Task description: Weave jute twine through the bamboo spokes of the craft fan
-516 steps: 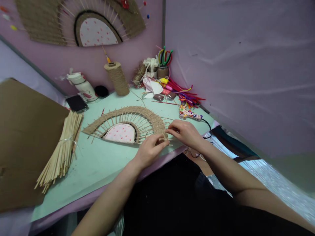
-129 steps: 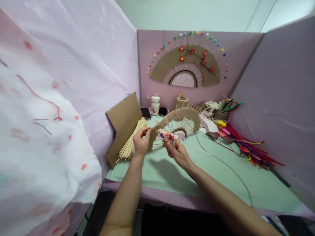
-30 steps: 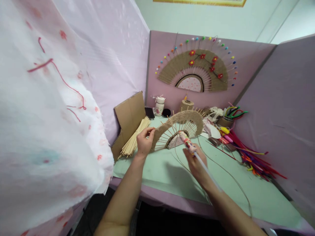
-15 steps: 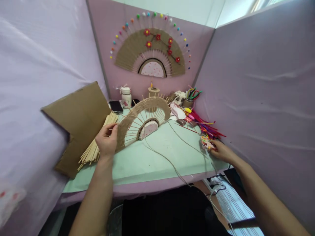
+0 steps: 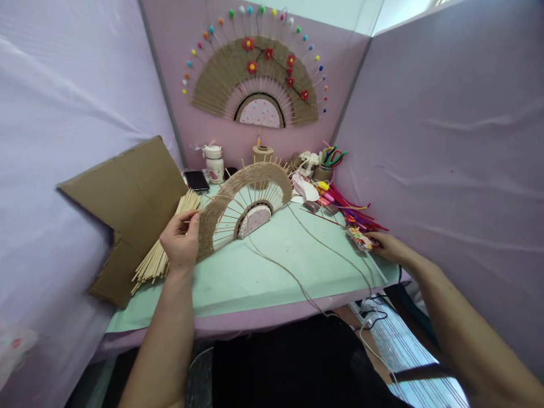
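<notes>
My left hand (image 5: 181,238) pinches the left end of a half-round fan (image 5: 255,171), whose sticks are woven with brown twine. A pale half-circle centre (image 5: 256,220) with small pink spots sits at the fan's base. Loose twine (image 5: 283,271) trails from the fan over the table's front edge. At the right side, my right hand (image 5: 385,246) has its fingers curled beside a colourful patterned packet (image 5: 360,239). Something dark red shows at those fingertips, too small to name.
A bundle of thin sticks (image 5: 155,258) and folded cardboard (image 5: 131,204) lie left. Behind stand a white bottle (image 5: 214,164), a phone (image 5: 196,181) and a twine spool (image 5: 262,153). Pipe cleaners (image 5: 355,212) lie right. A finished fan (image 5: 221,73) hangs on the back wall.
The view has shifted slightly. My right hand has moved a little to the right, off the patterned packet's middle. My left hand keeps its pinch on the fan.
</notes>
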Demonstrator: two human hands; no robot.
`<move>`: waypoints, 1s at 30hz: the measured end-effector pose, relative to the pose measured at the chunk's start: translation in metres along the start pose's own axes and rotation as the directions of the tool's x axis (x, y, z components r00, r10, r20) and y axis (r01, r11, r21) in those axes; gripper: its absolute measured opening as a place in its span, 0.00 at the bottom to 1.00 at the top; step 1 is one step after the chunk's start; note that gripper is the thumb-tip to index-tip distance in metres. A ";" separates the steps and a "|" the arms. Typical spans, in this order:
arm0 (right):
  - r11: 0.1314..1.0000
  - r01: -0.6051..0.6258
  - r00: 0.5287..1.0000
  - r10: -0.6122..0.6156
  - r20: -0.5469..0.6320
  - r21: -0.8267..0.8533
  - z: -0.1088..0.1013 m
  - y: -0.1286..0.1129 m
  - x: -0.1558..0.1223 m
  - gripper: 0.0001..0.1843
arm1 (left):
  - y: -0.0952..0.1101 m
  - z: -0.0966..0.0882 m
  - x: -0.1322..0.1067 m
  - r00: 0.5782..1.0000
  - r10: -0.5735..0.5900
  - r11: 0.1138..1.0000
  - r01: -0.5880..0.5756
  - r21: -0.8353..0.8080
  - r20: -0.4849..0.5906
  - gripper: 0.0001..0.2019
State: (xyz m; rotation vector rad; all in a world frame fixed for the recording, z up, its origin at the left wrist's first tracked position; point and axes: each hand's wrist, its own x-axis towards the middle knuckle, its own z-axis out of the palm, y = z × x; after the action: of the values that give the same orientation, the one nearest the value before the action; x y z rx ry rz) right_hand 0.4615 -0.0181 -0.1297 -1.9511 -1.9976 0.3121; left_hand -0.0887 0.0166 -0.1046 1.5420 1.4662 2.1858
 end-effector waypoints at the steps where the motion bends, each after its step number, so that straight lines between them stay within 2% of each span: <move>1: 1.000 -0.003 1.000 0.003 -0.007 0.013 0.002 -0.002 0.000 0.19 | 0.000 0.000 0.000 1.000 -0.001 1.000 0.001 0.007 0.000 0.08; 5: 0.999 -0.036 0.998 0.037 -0.056 0.030 0.001 -0.010 -0.002 0.15 | -0.001 -0.001 -0.002 1.000 -0.017 1.000 0.017 -0.001 0.013 0.08; 8: 0.999 -0.043 0.988 0.043 -0.150 0.003 -0.012 -0.042 0.000 0.19 | -0.002 -0.002 -0.003 0.999 -0.028 0.999 0.029 -0.017 0.037 0.09; 9: 1.000 -0.009 0.976 0.008 -0.219 -0.002 -0.017 -0.063 0.001 0.21 | -0.002 -0.002 -0.003 0.998 -0.034 0.999 0.035 -0.022 0.043 0.09; 11: 0.981 0.191 0.941 -0.174 -0.289 0.031 -0.026 -0.119 0.000 0.23 | -0.003 -0.003 -0.003 0.998 -0.041 0.999 0.042 -0.030 0.046 0.09; 12: 0.946 0.319 0.907 -0.287 -0.308 0.061 -0.028 -0.152 0.000 0.22 | -0.002 -0.003 -0.003 0.998 -0.042 0.999 0.043 -0.032 0.048 0.09; 14: 0.847 0.515 0.818 -0.438 -0.373 0.134 -0.024 -0.219 0.002 0.17 | -0.002 -0.004 -0.004 0.998 -0.041 0.998 0.043 -0.038 0.052 0.08; 17: 0.713 0.676 0.712 -0.568 -0.413 0.185 0.000 -0.306 0.019 0.14 | -0.001 -0.006 -0.004 0.997 -0.046 0.997 0.049 -0.059 0.062 0.08; 20: 0.652 0.720 0.671 -0.569 -0.474 0.236 0.035 -0.359 0.050 0.11 | 0.000 -0.006 -0.005 0.995 -0.065 0.994 0.071 -0.079 0.073 0.09; 22: 0.670 0.706 0.680 -0.553 -0.482 0.229 0.056 -0.377 0.069 0.10 | 0.000 -0.006 -0.006 0.993 -0.081 0.993 0.088 -0.080 0.083 0.09; 25: 0.699 0.673 0.709 -0.513 -0.485 0.244 0.075 -0.386 0.086 0.08 | 0.000 -0.006 -0.006 0.991 -0.096 0.992 0.102 -0.071 0.090 0.10; 30: 0.712 0.651 0.729 -0.491 -0.476 0.263 0.078 -0.382 0.089 0.07 | -0.001 -0.007 -0.007 0.992 -0.066 0.994 0.074 -0.079 0.106 0.09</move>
State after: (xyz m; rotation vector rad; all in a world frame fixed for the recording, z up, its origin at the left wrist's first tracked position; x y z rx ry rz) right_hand 0.0777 0.0618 -0.0489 -0.9468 -1.9597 0.1606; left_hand -0.0910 0.0089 -0.1099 1.5282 1.3607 2.0668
